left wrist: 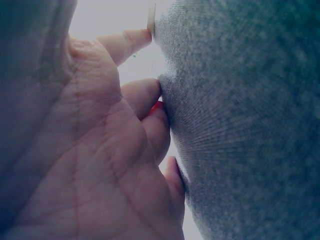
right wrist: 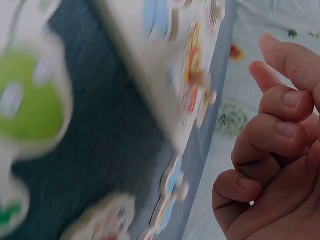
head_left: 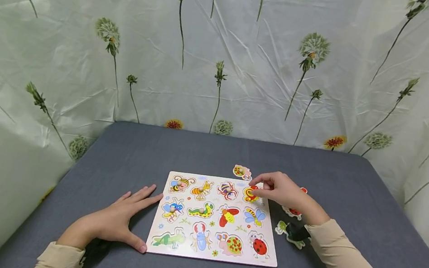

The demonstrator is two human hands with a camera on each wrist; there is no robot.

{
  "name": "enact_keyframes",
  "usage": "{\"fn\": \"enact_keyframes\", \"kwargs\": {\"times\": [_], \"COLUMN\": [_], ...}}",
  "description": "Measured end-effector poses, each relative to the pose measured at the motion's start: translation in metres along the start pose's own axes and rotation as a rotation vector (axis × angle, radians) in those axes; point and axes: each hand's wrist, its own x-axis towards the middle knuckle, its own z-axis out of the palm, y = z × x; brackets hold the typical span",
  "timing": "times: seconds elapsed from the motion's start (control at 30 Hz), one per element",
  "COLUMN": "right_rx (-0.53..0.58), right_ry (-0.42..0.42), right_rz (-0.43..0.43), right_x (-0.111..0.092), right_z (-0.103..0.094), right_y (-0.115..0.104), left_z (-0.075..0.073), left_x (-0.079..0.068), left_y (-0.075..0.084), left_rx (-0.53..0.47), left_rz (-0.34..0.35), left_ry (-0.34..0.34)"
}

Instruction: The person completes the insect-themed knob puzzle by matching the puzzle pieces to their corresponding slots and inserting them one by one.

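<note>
A wooden peg puzzle board printed with insects lies on the table. My left hand rests beside it with fingers spread, the thumb at the near left corner and a fingertip against the left edge. My right hand hovers over the far right corner, nearest the butterfly piece. In the right wrist view its fingers are loosely bent and hold nothing. Knobbed pieces also sit in the board, among them a spider and a caterpillar. The left wrist view shows mostly palm and table cloth.
Behind the board lies a loose snail piece. A ladybug piece and a green insect piece lie to its right, partly hidden by my right arm. A dark grey cloth covers the table, with a flowered curtain behind.
</note>
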Motion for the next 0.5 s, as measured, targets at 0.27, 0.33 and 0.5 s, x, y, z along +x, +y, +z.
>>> {"fn": "enact_keyframes", "kwargs": {"times": [0.27,0.33,0.5], "right_rx": [-0.035,-0.03,-0.005], "right_ry": [0.065,0.072,0.081], "right_rz": [0.055,0.06,0.116], "right_x": [-0.016,-0.02,-0.029], "right_z": [-0.024,-0.029,-0.041], "right_y": [0.02,0.024,0.033], "left_z": [-0.002,-0.001,0.0], "left_x": [0.0,-0.001,-0.001], "left_y": [0.002,0.002,0.001], "left_rx": [-0.007,-0.007,-0.006], "left_rz": [0.004,0.002,-0.003], "left_ry": [0.003,0.003,-0.003]}}
